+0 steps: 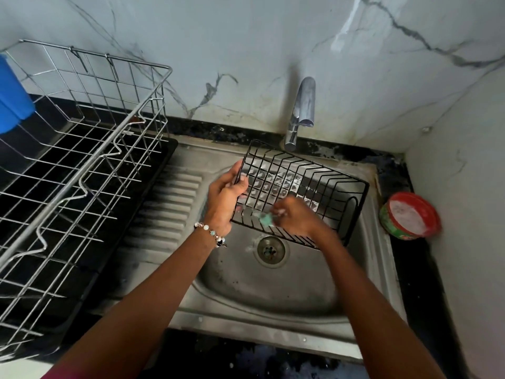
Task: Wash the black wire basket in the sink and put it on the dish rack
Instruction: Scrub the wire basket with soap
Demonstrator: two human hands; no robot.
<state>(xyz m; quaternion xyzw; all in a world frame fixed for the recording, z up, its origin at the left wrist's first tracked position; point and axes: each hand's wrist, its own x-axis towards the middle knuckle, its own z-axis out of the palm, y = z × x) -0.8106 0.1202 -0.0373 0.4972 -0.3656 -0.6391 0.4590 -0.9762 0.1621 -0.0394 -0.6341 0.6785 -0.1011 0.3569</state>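
The black wire basket [322, 184] hangs tilted over the steel sink [273, 291], its mesh bottom covered in soap film. My left hand [225, 199] grips the basket's left rim. Inside the basket, my right hand [293, 216] is blurred and closed on a small green scrubber [265, 219] pressed against the near wires. The silver wire dish rack [82, 165] stands on a black tray to the left of the sink. No water runs from the tap [303, 105] behind the basket.
A red and green tub of white dish soap [410, 216] sits on the black counter right of the sink. A blue container [12, 97] is at the far left behind the rack. The drain [271, 250] lies below the basket.
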